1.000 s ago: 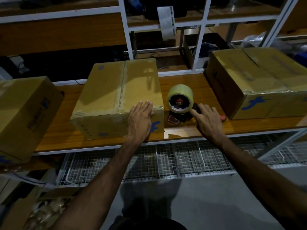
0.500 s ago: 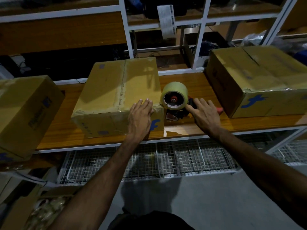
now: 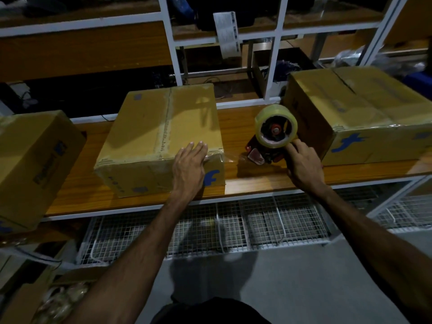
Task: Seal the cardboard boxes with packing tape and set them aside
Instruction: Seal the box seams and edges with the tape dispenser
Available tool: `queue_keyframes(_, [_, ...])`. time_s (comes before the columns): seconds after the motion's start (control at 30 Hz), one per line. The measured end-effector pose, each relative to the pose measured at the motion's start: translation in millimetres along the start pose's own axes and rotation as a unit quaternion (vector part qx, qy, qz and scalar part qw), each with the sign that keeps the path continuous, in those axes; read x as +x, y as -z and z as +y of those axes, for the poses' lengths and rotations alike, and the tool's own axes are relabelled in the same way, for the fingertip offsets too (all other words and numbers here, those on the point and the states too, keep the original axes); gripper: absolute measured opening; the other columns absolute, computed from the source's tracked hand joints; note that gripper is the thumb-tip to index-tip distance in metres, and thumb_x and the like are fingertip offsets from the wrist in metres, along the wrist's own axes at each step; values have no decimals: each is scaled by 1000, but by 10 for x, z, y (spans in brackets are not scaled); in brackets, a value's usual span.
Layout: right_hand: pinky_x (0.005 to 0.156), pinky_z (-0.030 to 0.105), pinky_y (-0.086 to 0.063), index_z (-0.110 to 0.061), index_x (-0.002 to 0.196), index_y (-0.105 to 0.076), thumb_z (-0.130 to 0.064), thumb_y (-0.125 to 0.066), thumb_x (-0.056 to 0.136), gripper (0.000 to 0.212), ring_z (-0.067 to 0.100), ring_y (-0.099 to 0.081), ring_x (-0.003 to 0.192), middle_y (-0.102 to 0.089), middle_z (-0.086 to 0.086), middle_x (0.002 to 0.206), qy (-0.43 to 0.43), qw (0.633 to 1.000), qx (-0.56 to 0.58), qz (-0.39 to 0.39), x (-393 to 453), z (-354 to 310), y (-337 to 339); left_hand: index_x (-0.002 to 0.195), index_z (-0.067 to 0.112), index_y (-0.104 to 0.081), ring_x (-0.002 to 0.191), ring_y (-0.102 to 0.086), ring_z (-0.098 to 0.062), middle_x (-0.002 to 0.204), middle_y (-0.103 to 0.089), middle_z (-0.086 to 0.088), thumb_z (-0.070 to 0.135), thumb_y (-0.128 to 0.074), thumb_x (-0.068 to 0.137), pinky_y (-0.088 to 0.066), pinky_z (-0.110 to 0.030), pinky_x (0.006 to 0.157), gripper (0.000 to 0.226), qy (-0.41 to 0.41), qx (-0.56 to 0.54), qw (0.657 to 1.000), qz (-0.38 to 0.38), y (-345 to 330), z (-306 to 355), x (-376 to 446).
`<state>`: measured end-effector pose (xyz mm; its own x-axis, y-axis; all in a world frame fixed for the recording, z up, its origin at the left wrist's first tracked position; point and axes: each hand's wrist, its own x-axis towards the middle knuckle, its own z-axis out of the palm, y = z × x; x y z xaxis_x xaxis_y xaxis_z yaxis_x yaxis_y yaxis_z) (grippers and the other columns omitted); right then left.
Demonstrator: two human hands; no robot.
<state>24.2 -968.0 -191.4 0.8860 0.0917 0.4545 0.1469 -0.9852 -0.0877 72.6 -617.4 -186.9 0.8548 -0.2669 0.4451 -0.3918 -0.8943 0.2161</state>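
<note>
Head view: wooden shelf bears three boxes; white racking behind.

1 head-worn view looks forward and down, close over the wooden shelf, both forearms entering from below.

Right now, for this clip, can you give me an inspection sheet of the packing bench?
Surface: wooden bench top on a white frame, wire mesh shelf beneath.
Job's things: middle box, flaps closed, tape along its top seam; tape dispenser on the bench to its right, a clear strip running from it to the box's near right corner.
Clutter: left box tilted at the bench end; right box.
Hands: left hand flat on the middle box's near right corner; right hand grips the dispenser handle.
Cables: thin wires behind the bench.
Surroundings: white shelving, paper label hanging.
</note>
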Motion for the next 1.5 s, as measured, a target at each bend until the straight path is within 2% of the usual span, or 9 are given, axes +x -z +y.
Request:
queue_keyframes(0.13, [71, 41, -33, -16, 136, -47, -2, -65, 88, 53, 35, -47, 90, -50, 16, 107, 10, 1000, -11, 12, -30, -8, 28, 151, 13, -51, 148, -44, -30, 155, -53, -8, 2, -53, 98, -29, -52, 125, 55, -1, -3, 1000, 2, -9, -22, 3])
queue_keyframes(0.57, [76, 45, -43, -25, 137, -47, -14, -53, 98, 41, 34, -53, 97, -53, 19, 118, 103, 985, -136, 1, -100, -522, -98, 151, 16, -53, 149, -43, -28, 155, -54, -3, 0, -53, 98, -30, -52, 124, 55, 4, -22, 1000, 0, 20, -18, 15])
queue_keyframes(0.83, [76, 44, -40, -25, 139, -47, -13, -61, 98, 45, 30, -52, 94, -50, 13, 110, 39, 985, -163, -35, -127, -467, -237, 151, 16, -54, 148, -44, -28, 155, -53, -4, 0, -55, 97, -27, -47, 125, 56, 17, -17, 1000, 0, 8, 31, 15])
queue_keyframes(1.03, [85, 51, -53, -31, 147, -35, -19, -69, 96, 62, 32, -60, 104, -55, 12, 118, -119, 985, 12, -127, -19, -363, -457, 151, 14, -54, 148, -43, -31, 156, -52, -7, 6, -54, 100, -29, -51, 125, 51, 18, -17, 1000, -14, 20, 58, 21])
queue_keyframes(1.13, [91, 56, -57, -33, 147, -32, -30, -66, 100, 58, 35, -68, 107, -66, 12, 126, -174, 947, 164, -213, 257, -273, -563, 150, 13, -54, 148, -43, -32, 157, -52, -8, 13, -50, 105, -29, -53, 124, 45, 25, -14, 999, -26, 41, 85, 31])
queue_keyframes(1.23, [97, 56, -57, -33, 154, -26, -18, -62, 101, 65, 35, -68, 114, -64, 11, 135, -248, 901, 246, -257, 448, -295, -700, 153, 14, -51, 150, -40, -31, 159, -48, -7, 19, -46, 109, -26, -53, 126, 44, 33, -2, 998, -46, 74, 113, 47])
queue_keyframes(1.33, [98, 57, -57, -31, 156, -24, -10, -57, 101, 67, 33, -66, 113, -62, 10, 126, -292, 879, 269, -264, 536, -360, -848, 155, 14, -47, 152, -36, -31, 162, -45, -7, 21, -44, 110, -25, -54, 126, 45, 37, 11, 997, -64, 112, 140, 60])
queue_keyframes(1.4, [94, 56, -60, -33, 155, -24, -7, -56, 101, 68, 31, -68, 109, -63, 9, 123, -300, 870, 287, -268, 607, -383, -930, 156, 13, -46, 153, -35, -31, 163, -43, -7, 22, -43, 111, -24, -54, 127, 46, 41, 15, 996, -74, 134, 163, 68])
queue_keyframes(1.5, [70, 45, -64, -36, 154, -26, -3, -61, 98, 75, 28, -73, 95, -65, 13, 121, -315, 846, 336, -270, 708, -402, -1003, 158, 14, -42, 154, -33, -30, 165, -40, -7, 20, -42, 110, -23, -54, 127, 48, 42, 31, 995, -87, 150, 195, 71])
